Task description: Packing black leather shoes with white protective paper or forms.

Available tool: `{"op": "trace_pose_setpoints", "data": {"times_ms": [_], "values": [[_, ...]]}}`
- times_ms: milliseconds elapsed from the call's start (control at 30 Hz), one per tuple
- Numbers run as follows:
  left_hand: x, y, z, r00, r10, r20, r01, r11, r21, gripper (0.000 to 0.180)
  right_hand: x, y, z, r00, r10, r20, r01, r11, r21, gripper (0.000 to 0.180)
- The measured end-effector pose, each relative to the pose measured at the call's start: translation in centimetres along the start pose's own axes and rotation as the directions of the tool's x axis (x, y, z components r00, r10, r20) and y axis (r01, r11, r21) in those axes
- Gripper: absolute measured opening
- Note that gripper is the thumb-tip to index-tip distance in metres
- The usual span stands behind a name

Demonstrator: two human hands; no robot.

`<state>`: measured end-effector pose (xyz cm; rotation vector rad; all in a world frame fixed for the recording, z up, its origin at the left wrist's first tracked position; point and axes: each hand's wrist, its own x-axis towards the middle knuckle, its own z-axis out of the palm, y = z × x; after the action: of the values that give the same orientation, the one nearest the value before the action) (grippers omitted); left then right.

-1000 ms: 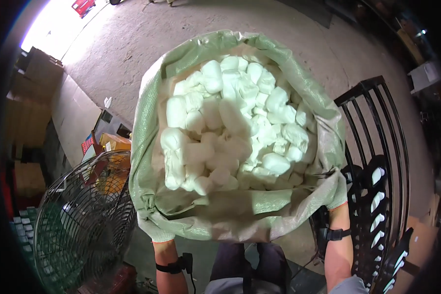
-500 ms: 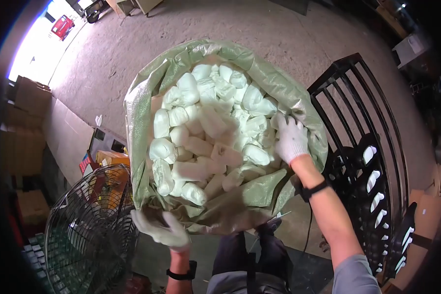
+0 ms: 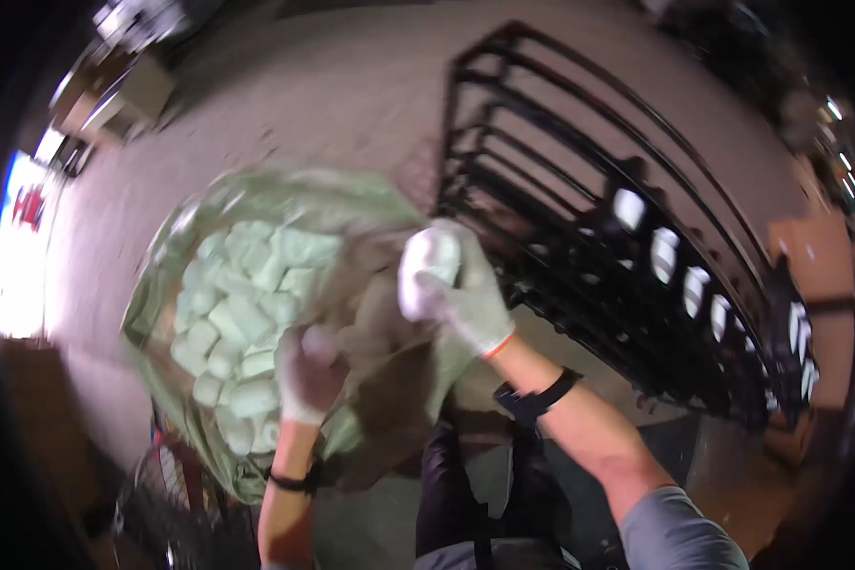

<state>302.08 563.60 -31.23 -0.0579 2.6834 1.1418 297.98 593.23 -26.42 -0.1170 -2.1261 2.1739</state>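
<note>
A large pale green woven sack (image 3: 223, 195) stands open in front of me, its rim folded outward. White, oblong, rounded wads (image 3: 247, 323) fill its left side. My right hand (image 3: 470, 299), in a white knitted glove, is closed around one white wad (image 3: 429, 271) above the sack's right rim. My left hand (image 3: 312, 375), gloved too, is over the wads inside the sack. Its fingers are blurred, and I cannot make out whether they hold anything.
To the right of the sack stands a black metal barred rack (image 3: 560, 114) with dark objects showing white parts (image 3: 629, 209). A wire fan guard (image 3: 166, 499) is at lower left. Cardboard boxes (image 3: 128, 95) lie far left, with another carton (image 3: 812, 256) at right.
My view has swung right, bringing the rack closer to the middle. The right hand has come up out of the sack with a white wad. My left hand has moved from the near rim over the wads.
</note>
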Motion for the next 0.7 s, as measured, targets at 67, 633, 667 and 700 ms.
{"op": "trace_pose_setpoints", "data": {"times_ms": [67,633,667,700], "values": [[-2.8,8.9,-2.4,0.998,-0.033,0.048,0.055,0.807,-0.588,0.096,-2.5,3.0,-0.6,0.974,-0.225,0.011,0.221,0.945,-0.241,0.082],[-16.4,33.6,32.1,0.306,0.513,0.802,0.454,0.662,-0.597,0.081,-33.7,-2.6,-35.9,0.877,0.254,-0.409,-0.304,0.951,-0.062,0.08],[-17.3,35.1,35.0,0.3,0.577,0.76,0.433,0.627,-0.647,0.08,-35.1,-4.3,-39.3,0.953,0.134,-0.271,-0.175,0.976,-0.131,0.088],[-17.5,35.8,37.0,0.139,0.537,0.832,0.472,0.703,-0.532,0.084,-36.5,-4.9,-41.4,0.955,0.136,-0.263,-0.169,0.98,-0.104,0.088]]}}
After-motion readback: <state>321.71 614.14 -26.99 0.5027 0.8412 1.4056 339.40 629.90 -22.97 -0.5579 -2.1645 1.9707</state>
